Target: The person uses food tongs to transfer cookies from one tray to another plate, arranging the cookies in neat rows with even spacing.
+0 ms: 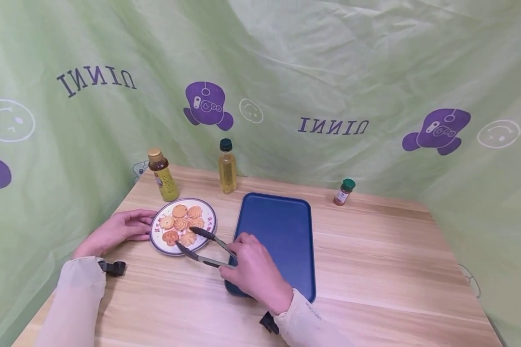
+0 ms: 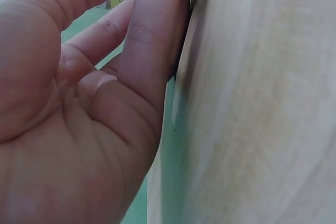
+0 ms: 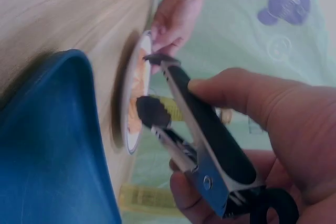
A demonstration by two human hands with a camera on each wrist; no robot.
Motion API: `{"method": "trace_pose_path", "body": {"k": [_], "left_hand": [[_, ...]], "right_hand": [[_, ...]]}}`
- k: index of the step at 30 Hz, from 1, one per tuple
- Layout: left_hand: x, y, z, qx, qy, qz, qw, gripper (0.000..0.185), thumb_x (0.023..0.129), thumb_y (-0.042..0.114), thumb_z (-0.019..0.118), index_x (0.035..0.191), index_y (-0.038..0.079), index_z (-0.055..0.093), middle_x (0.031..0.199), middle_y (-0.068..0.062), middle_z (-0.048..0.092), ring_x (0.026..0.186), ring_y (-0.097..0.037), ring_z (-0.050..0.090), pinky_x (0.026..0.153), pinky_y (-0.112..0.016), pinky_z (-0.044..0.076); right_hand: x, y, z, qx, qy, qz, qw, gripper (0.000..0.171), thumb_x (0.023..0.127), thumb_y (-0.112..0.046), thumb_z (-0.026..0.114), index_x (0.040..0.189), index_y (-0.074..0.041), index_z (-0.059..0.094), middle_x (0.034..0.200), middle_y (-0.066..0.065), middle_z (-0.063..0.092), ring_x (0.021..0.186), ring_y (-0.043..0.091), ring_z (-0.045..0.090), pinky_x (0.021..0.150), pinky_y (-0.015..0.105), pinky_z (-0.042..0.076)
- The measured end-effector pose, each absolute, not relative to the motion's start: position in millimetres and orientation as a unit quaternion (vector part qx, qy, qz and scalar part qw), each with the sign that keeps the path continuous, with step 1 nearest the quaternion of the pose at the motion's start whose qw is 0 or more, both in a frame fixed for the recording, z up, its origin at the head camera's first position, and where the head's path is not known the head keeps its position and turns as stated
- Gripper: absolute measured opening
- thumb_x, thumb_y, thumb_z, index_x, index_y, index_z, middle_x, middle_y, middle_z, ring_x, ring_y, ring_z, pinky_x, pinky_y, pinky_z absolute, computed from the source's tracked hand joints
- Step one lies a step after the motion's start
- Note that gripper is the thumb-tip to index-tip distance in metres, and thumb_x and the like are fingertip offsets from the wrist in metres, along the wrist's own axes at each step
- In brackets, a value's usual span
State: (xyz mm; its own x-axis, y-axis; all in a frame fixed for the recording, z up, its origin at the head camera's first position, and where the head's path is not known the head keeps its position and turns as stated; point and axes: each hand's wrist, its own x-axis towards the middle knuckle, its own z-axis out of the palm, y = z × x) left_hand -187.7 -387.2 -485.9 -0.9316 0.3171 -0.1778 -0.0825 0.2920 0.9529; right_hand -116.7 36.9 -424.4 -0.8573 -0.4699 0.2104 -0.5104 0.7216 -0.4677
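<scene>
Gripping a pair of black-tipped tongs (image 1: 206, 246) in your right hand (image 1: 252, 272), fingers curled round the handles, you hold the two arms spread apart over the near edge of a white plate (image 1: 208, 231) of piped cookies (image 1: 182, 224); one tip sits by a cookie at the plate's right side, the other at the rim nearest you. Your left hand (image 1: 115, 231) lies on the table (image 1: 373, 270), fingers straight and relaxed, their tips touching the plate's left rim (the left wrist view shows only the palm and the wood). Just right of the plate lies a blue tray (image 1: 282, 226), your right hand over its near left corner. Behind stand a gold-capped bottle (image 1: 162, 176) and a dark-capped bottle (image 1: 227, 166); a small green-lidded jar (image 1: 344, 192) stands farther right.
</scene>
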Motion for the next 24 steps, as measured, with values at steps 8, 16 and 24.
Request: {"method": "trace_pose_path", "body": {"k": [8, 16, 24], "left_hand": [[-191, -390, -491, 0.071, 0.782, 0.594, 0.176, 0.066, 0.111, -0.002, 0.063, 0.166, -0.019, 0.031, 0.131, -0.009, 0.068, 0.112, -0.007, 0.078, 0.100, -0.031, 0.071], [-192, -391, -490, 0.072, 0.781, 0.595, 0.174, 0.066, 0.111, -0.002, 0.062, 0.166, -0.020, 0.030, 0.129, -0.006, 0.069, 0.112, -0.006, 0.078, 0.100, -0.031, 0.071], [-190, -391, -490, 0.065, 0.785, 0.591, 0.176, 0.066, 0.112, 0.000, 0.063, 0.167, -0.018, 0.031, 0.132, -0.009, 0.068, 0.112, -0.005, 0.078, 0.100, -0.032, 0.071]], "right_hand": [[-121, 67, -418, 0.197, -0.922, 0.331, 0.029, 0.043, 0.087, -0.027, 0.092, 0.125, -0.007, 0.085, 0.108, 0.002, 0.073, 0.091, 0.016, 0.062, 0.073, 0.027, 0.053], [-123, 116, -423, 0.095, -0.927, 0.359, 0.051, 0.047, 0.088, -0.026, 0.093, 0.129, -0.006, 0.083, 0.117, 0.006, 0.074, 0.095, 0.017, 0.064, 0.075, 0.027, 0.054], [-128, 188, -435, 0.003, -0.929, 0.358, 0.099, 0.049, 0.090, -0.023, 0.092, 0.132, -0.002, 0.081, 0.115, 0.015, 0.075, 0.091, 0.025, 0.068, 0.073, 0.026, 0.054]]}}
